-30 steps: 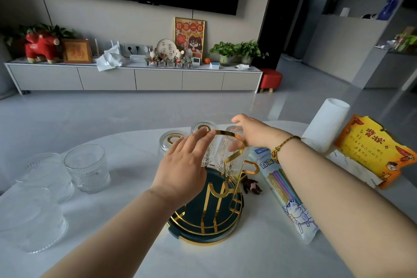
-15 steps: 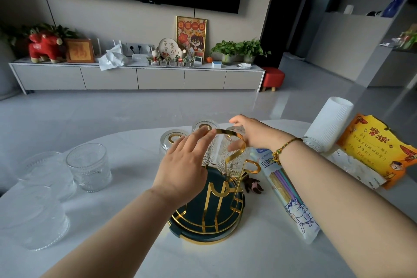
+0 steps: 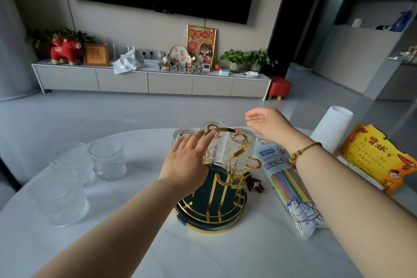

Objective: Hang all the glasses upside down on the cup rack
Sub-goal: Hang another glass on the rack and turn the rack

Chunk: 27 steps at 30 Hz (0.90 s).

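Note:
A cup rack [image 3: 214,205] with a dark green round base and gold wire arms stands at the table's middle. Three clear ribbed glasses hang upside down on its far side; the right one [image 3: 239,153] is plainest to see. My left hand [image 3: 187,165] lies flat against the rack's left side, fingers spread toward the gold top loop [image 3: 225,130]. My right hand [image 3: 268,124] hovers open above and right of the rack, holding nothing. Three more glasses stand upright at the left: one [image 3: 108,158] farther back, one [image 3: 72,162] behind it, one [image 3: 61,198] nearest.
A long packet of coloured straws [image 3: 286,183] lies right of the rack, with a small dark figurine [image 3: 255,185] between them. A white ribbed cylinder [image 3: 331,128] and an orange snack bag [image 3: 379,158] sit at the far right. The white table [image 3: 225,250] curves away behind the rack.
My right hand has let go of the rack's far glass and lifted up and to the right, fingers now apart. My left hand stays at the rack's left side.

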Motion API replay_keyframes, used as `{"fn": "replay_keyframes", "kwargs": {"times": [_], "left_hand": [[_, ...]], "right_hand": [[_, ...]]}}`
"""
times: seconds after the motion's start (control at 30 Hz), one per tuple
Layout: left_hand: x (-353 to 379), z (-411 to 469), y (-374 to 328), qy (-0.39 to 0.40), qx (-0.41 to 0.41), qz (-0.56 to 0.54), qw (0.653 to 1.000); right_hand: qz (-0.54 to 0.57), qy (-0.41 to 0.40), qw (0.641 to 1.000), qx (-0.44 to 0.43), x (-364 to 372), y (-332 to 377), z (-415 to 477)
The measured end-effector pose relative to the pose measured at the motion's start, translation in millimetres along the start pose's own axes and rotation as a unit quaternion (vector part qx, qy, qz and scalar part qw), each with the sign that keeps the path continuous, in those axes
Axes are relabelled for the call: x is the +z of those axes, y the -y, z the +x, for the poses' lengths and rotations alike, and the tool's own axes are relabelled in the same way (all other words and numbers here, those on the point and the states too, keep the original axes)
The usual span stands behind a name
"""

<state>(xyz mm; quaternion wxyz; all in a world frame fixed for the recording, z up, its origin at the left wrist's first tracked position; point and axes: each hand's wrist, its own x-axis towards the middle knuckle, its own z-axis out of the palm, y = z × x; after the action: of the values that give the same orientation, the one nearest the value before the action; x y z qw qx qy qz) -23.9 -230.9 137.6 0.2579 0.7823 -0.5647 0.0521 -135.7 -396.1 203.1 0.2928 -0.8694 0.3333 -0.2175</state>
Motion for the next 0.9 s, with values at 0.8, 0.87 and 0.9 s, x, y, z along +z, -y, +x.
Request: {"fn": "replay_keyframes", "kwargs": {"times": [0.8,0.87,0.9], "left_hand": [[2,-211,169,-0.015,-0.241,0.078,0.967],[5,-211,171,-0.017,-0.230,0.094,0.968],[5,-211,172,-0.019,-0.225,0.104,0.969]], "right_hand": [[0.164,0.206,0.965,0.001,336,104,-83],[0.185,0.210,0.960,0.005,350,108,-78],[0.198,0.207,0.958,0.002,356,110,-76]]}}
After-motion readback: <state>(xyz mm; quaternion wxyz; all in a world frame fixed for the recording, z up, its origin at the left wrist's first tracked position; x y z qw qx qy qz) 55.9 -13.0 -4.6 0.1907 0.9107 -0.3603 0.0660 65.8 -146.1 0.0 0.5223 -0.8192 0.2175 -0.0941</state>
